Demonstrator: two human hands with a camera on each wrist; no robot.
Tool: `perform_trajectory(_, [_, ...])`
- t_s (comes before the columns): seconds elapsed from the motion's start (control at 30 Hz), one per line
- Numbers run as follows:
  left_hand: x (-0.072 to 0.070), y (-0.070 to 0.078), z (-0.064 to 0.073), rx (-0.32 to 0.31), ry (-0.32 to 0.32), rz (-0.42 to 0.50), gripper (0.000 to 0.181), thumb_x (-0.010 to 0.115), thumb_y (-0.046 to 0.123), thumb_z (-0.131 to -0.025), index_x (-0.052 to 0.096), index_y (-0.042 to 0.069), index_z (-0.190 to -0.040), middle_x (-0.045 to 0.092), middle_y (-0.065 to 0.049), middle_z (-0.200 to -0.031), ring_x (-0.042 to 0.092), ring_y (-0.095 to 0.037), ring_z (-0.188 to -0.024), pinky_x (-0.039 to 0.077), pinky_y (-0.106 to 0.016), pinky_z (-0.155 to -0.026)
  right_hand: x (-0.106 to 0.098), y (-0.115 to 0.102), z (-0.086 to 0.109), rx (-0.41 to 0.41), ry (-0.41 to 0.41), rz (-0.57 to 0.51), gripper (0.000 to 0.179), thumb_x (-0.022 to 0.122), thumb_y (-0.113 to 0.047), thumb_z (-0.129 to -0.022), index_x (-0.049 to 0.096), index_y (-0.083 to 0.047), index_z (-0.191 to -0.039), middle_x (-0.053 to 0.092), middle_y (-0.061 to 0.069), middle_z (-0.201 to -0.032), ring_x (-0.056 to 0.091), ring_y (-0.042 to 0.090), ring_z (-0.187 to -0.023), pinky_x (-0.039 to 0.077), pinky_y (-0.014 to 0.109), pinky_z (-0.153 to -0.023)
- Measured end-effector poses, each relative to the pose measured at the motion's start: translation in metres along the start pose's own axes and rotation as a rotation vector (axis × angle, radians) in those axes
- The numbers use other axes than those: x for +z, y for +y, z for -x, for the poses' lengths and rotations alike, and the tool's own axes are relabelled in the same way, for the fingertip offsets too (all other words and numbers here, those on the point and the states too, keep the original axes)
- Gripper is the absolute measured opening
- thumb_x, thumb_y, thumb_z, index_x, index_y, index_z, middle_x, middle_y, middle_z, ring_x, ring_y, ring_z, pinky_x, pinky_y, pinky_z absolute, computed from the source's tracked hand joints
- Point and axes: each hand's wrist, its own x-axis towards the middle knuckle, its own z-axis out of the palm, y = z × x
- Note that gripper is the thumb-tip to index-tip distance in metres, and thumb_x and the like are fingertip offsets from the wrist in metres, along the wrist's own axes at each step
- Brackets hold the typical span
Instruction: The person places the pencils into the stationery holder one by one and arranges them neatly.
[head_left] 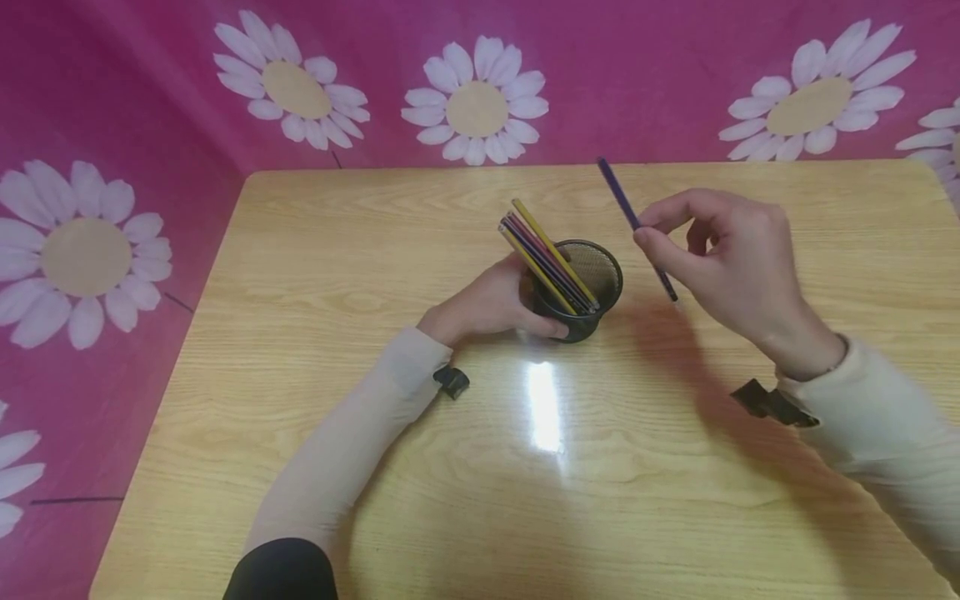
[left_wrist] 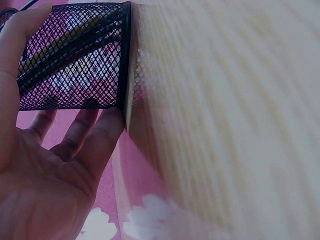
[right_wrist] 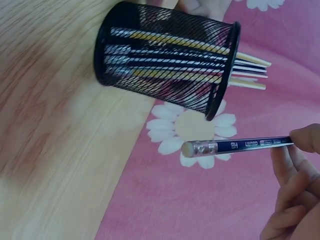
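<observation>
The only lettering shows in the right wrist view, on the dark blue pencil [right_wrist: 240, 145] pinched by the right hand [right_wrist: 295, 195]. Pale print runs along its barrel just past the metal band of the eraser: a short mark that looks like "HB", then a longer word too small and blurred to read.

Bare table [head_left: 300, 250] around mesh cup [head_left: 600, 275]

Pencil tips [right_wrist: 117, 52] hidden inside the mesh cup [right_wrist: 165, 60].
</observation>
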Motion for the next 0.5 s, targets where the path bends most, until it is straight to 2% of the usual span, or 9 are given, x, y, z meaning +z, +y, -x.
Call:
perform_trajectory(0.07, [0.000,-0.001,0.000,0.005,0.000,0.005,0.095,0.100,0.013,-0.077,0.048,0.003,-0.157,0.061,-0.008,-0.147,0.055,-0.013,-0.136,0.037,-0.025,-0.120,0.001,-0.003,-0.002,-0.005,0.015,-0.028,0.008,0.083,-0.010,-0.094,0.085,-0.006,-0.101,0.068,-0.032,-0.093,0.044,0.000,-0.057,0.028,0.016,-0.051])
perform_trajectory(0.13, [0.000,-0.001,-0.001,0.012,-0.001,0.009,0.095,0.100,0.013,-0.077,0.049,0.004,-0.156,0.061,-0.008,-0.146,0.055,-0.013,-0.136,0.036,-0.025,-0.120,0.002,-0.007,-0.003,-0.014,0.031,-0.052,0.008,0.083,-0.009,-0.094,0.085,-0.006,-0.100,0.069,-0.032,-0.093,0.045,0.000,-0.057,0.028,0.016,-0.051])
perform_trajectory(0.4, [0.000,-0.001,-0.001,0.032,-0.006,0.016,0.092,0.100,0.012,-0.077,0.051,0.004,-0.154,0.063,-0.007,-0.144,0.055,-0.013,-0.136,0.036,-0.026,-0.121,0.006,-0.017,-0.011,-0.083,0.030,-0.124,0.010,0.080,-0.005,-0.095,0.081,0.004,-0.100,0.074,-0.018,-0.093,0.046,0.002,-0.058,0.029,0.018,-0.050])
perform_trajectory(0.5, [0.000,0.000,-0.001,0.039,-0.007,0.013,0.091,0.100,0.013,-0.077,0.052,0.004,-0.153,0.063,-0.007,-0.143,0.056,-0.013,-0.135,0.036,-0.026,-0.121,0.010,-0.022,-0.016,-0.095,0.020,-0.159,0.011,0.080,-0.004,-0.095,0.080,0.005,-0.100,0.078,-0.006,-0.093,0.047,0.003,-0.058,0.031,0.019,-0.051])
